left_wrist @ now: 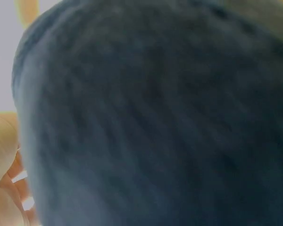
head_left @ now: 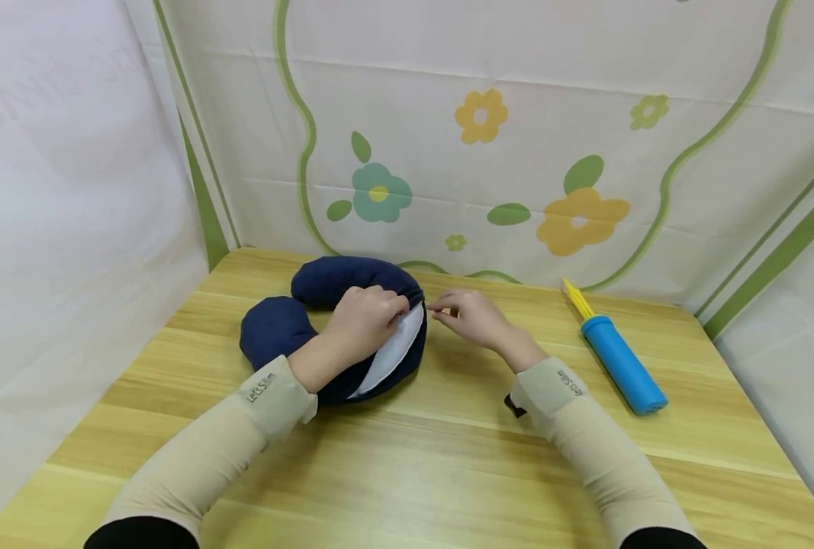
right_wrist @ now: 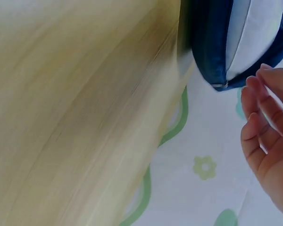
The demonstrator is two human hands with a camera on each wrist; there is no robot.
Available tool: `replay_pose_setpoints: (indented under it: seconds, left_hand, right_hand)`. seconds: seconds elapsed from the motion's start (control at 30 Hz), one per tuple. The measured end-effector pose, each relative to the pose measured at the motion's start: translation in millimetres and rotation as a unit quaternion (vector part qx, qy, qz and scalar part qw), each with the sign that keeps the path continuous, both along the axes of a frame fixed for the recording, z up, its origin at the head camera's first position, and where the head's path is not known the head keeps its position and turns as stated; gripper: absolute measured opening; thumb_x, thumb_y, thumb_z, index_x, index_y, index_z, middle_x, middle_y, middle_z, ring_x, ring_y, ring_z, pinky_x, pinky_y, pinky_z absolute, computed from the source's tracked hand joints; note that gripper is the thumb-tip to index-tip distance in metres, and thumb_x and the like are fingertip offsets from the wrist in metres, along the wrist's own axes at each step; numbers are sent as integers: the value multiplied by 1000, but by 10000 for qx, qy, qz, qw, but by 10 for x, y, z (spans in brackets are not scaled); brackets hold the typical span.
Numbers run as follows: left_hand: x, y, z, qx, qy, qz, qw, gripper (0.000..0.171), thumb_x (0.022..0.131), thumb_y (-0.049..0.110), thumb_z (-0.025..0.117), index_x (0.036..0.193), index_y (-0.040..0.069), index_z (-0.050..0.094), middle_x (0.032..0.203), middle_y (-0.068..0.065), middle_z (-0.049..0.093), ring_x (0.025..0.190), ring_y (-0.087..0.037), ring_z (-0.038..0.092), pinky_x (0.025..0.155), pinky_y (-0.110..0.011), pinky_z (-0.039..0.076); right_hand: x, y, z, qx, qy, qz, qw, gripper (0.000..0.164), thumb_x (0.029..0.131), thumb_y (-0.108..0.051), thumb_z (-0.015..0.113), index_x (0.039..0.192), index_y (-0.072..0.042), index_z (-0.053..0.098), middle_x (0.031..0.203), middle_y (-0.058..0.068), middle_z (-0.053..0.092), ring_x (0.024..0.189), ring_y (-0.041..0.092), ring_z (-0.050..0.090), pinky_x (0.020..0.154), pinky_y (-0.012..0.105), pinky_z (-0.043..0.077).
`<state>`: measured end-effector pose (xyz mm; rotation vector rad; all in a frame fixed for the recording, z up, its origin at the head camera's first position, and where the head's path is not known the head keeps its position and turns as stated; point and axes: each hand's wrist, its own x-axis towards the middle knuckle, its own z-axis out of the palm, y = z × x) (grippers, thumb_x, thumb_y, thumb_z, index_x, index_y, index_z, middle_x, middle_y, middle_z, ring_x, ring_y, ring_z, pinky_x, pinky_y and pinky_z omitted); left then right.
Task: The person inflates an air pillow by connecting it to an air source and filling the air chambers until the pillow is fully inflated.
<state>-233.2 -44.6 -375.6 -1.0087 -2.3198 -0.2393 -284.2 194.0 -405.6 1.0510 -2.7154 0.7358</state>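
A navy U-shaped neck pillow (head_left: 272, 335) lies on the table with its outer seam parted, showing a white inner lining (head_left: 398, 349). My left hand (head_left: 368, 319) grips the cover at the far end of that opening, fingers curled over the edge. Dark cloth (left_wrist: 151, 122) fills most of the left wrist view, with part of the hand at the left. Just right of the opening's far end is my right hand (head_left: 474, 316), thumb and forefinger close together. The right wrist view shows its fingertips (right_wrist: 253, 84) beside the cover's corner, with nothing visible between them.
A blue hand pump (head_left: 622, 366) with a yellow nozzle (head_left: 577, 297) lies at the right of the wooden table (head_left: 407, 480). White cloth walls with printed flowers (head_left: 481, 116) stand behind the table and along both sides.
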Motion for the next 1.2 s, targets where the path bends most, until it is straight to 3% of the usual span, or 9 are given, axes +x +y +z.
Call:
replay_pose_setpoints:
  seconds: [0.1,0.23,0.37,0.5,0.6,0.8,0.9,1.0,1.2]
  left_hand:
    - [7,36,-4,166,-150,-112,9997,11,87,0,76,89,10,76,78,0,69,63,-15,61,55,-29,50]
    - [21,85,-30,379,-734,-209,9964,11,89,-1,72,92,9,75,80,-1,69,65,-14,62,60,-27,52]
    - [40,103,-57,307,-1302,-251,9907,11,91,-1,71,95,9,76,87,-2,71,73,-14,65,66,-27,54]
    - [35,78,-38,212,-1896,-307,9812,8,93,3,73,100,8,76,94,-2,73,83,-15,68,75,-28,55]
    - [7,25,-9,61,-2248,-531,9729,10,95,7,74,105,7,76,100,-2,73,89,-15,68,81,-29,55]
    - [-34,-150,35,-143,-2348,-958,9672,18,96,9,74,113,8,74,116,-3,70,106,-20,65,91,-36,53]
    - [-61,-202,52,-280,-2383,-808,9674,28,98,19,74,125,11,70,134,-7,62,123,-25,59,97,-45,51]
    - [-96,-220,61,-572,-2563,-437,9639,46,100,33,71,141,15,61,153,-9,47,139,-30,45,101,-55,46]
    - [-171,-230,-32,-1177,-2825,-65,9520,68,102,48,62,159,21,38,168,-8,23,151,-33,27,101,-65,41]
  right_hand:
    - [-68,17,-7,13,-316,-309,9990,23,101,-13,67,119,-3,76,112,10,73,77,16,64,67,33,52]
    - [-152,-12,-42,58,-643,-670,9957,24,102,-15,65,122,-4,75,113,10,73,84,20,67,72,38,55]
    - [-222,-71,-89,67,-778,-820,9936,25,103,-16,64,123,-6,75,113,10,74,90,23,68,77,39,55]
    - [-270,-114,-131,-59,-907,-861,9921,25,102,-13,63,122,-6,76,113,12,74,80,20,66,69,35,51]
    - [-297,-124,-162,-198,-985,-917,9907,25,102,-12,63,122,-5,76,114,13,74,74,21,63,65,34,48]
    - [-347,-127,-195,-449,-1327,-1050,9845,26,103,-14,62,125,-6,74,120,13,73,95,24,68,78,38,53]
    - [-362,-120,-181,-666,-1638,-1173,9772,28,104,-15,61,128,-5,73,123,14,71,95,28,69,78,40,54]
    - [-380,-115,-184,-801,-1866,-1183,9720,30,105,-15,61,131,-5,70,124,15,71,95,29,70,77,39,55]
    - [-419,-134,-198,-896,-1995,-1093,9696,30,104,-11,59,131,-3,70,117,16,73,95,29,71,75,36,52]
